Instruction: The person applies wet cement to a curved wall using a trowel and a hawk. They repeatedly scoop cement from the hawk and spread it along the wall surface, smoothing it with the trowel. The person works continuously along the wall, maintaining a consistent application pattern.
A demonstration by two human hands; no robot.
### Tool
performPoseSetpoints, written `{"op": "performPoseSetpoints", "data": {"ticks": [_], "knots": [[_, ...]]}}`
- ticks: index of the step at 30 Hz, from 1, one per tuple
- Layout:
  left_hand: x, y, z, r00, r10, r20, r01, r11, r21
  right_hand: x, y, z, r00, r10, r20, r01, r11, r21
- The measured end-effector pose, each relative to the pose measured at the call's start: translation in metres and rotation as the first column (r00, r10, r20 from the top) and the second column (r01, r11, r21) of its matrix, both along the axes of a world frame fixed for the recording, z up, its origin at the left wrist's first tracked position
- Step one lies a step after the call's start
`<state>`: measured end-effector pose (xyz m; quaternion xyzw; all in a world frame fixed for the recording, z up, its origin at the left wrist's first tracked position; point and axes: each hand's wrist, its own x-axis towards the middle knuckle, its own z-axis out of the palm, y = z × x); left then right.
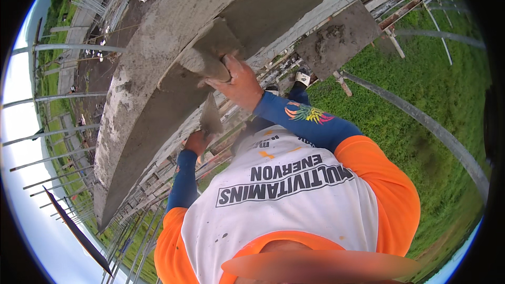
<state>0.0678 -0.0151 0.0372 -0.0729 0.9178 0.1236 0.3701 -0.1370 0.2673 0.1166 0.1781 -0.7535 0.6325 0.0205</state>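
Note:
My right hand (pixel 239 81) is closed on a grey, mortar-coated pad (pixel 208 63) that looks like a sponge, its exact kind unclear under the mortar. The pad lies against the edge of a long concrete beam (pixel 173 31), where the smooth grey surface turns a corner. Lower and to the left, my left hand (pixel 197 142) grips a trowel (pixel 211 114); its pointed, mortar-smeared blade tilts upward below the beam, close to my right hand. The trowel's handle is mostly hidden in the fingers.
A flat board (pixel 339 39) with wet mortar rests on timber planks to the right of the beam. Metal scaffold pipes (pixel 421 118) cross on the right, and more poles stand out at the left. Grass (pixel 389 84) lies far below; my shoe (pixel 303 78) is on the narrow planking.

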Motion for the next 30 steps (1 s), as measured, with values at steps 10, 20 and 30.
{"op": "performPoseSetpoints", "data": {"ticks": [10, 20, 30], "knots": [[0.094, -0.026, -0.017, 0.971, 0.129, 0.2, -0.117, 0.99, -0.074, 0.057, -0.031, -0.015, 0.941, 0.286, -0.181, -0.244, 0.944, 0.221], [0.077, -0.049, -0.045, 0.947, 0.135, 0.291, -0.116, 0.99, -0.082, -0.054, 0.074, -0.023, 0.931, -0.356, -0.077, 0.364, 0.901, 0.236], [0.052, -0.046, -0.039, 0.924, 0.183, 0.335, -0.174, 0.983, -0.058, -0.155, 0.212, -0.023, 0.964, -0.233, 0.124, 0.249, 0.959, -0.135]]}}
